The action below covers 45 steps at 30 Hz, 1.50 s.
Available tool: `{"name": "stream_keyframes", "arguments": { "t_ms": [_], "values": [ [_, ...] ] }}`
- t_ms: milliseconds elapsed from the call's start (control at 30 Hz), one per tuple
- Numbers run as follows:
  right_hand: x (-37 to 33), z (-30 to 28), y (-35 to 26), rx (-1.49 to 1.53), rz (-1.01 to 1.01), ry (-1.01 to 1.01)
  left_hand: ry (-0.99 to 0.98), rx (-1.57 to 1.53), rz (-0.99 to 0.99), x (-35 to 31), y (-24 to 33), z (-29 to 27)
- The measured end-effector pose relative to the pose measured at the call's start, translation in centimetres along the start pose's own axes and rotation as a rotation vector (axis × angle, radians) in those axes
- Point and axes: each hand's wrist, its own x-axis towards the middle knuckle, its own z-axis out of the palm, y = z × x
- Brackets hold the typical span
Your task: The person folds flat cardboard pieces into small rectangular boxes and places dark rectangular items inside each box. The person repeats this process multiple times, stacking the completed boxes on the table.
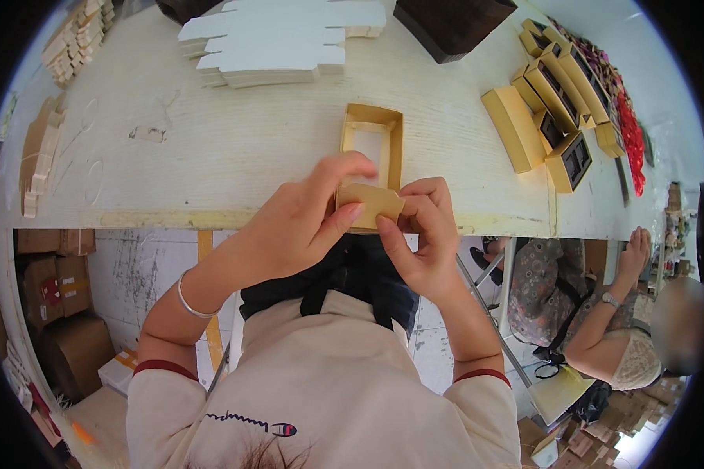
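Note:
A gold cardboard box (397, 133) with an open top and pale inside lies at the table's front edge, its near end flap raised toward me. My left hand (309, 205) grips the left side of that flap, thumb on its near face, while the index finger reaches over the box opening. On the other side my right hand (426, 234) pinches the flap's right corner between thumb and bent fingers. The fingertips behind the flap are hidden.
Beyond the box lies a stack of flat white box blanks (270, 47), beside a dark brown stack (454, 27). Several gold boxes (516, 129) stand at the right. Folded card pieces (39, 156) lie at the left. Another person's arm (602, 313) rests by the table at right.

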Motion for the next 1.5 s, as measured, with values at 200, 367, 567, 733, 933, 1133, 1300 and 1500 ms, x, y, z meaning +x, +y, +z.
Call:
{"name": "stream_keyframes", "arguments": {
  "t_ms": [200, 367, 567, 733, 933, 1133, 1300, 1500],
  "values": [
    [-0.2, -0.5, 0.3, -0.897, -0.552, -0.021, 0.073, 0.274, 0.098, -0.1, 1.0, 0.4],
    [0.6, -0.2, -0.7, -0.936, -0.493, -0.205, 0.142, 0.51, 0.236, -0.6, 0.3, 1.6],
    [3.1, -1.4, -2.6, -0.873, -0.275, -0.541, -0.177, 0.567, -0.004, 0.5, 2.1, -0.4],
    [3.8, -2.6, -3.0, -0.906, -0.334, -0.648, 0.202, 0.732, 0.287, 4.1, 3.9, -3.7],
    [4.0, -2.2, -4.3, -0.95, -0.36, -0.62, -0.33, 0.912, -0.306, 8.5, 2.3, -5.6],
    [3.7, -2.3, -3.2, -0.965, -0.406, -0.585, -0.549, 0.704, -0.529, 10.6, 3.5, -6.7],
    [3.8, -2.6, -2.9, -0.906, -0.37, -0.622, -0.442, 0.743, -0.395, 9.8, 2.2, -6.2],
    [7.3, -5.0, -5.0, -0.501, -0.28, -0.583, -0.4, 0.865, -0.321, 9.1, 2.3, -5.3]
  ]
}}
